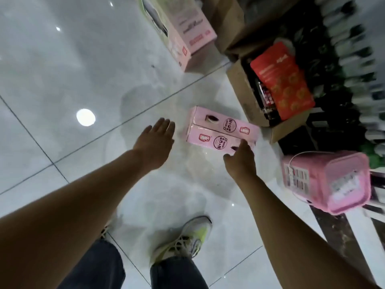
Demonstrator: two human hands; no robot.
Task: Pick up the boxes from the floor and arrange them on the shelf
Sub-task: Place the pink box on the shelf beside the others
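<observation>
Head view: two pink boxes (221, 130) lying side by side on the floor (62, 69), both hands reaching, neither gripping.

Left hand (155, 140) spread flat just beside them; right hand (241, 159) relaxed, seemingly touching the near box. Risk: lifting both together, the pair may split and one drop. Nearby: open carton (245, 94), pink basket (327, 182), shelf (354, 59) blurred.

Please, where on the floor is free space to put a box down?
Bare tile lies left of the left hand, up to the tall pink carton. It is crowded on the right: open cardboard box, pink basket.
</observation>
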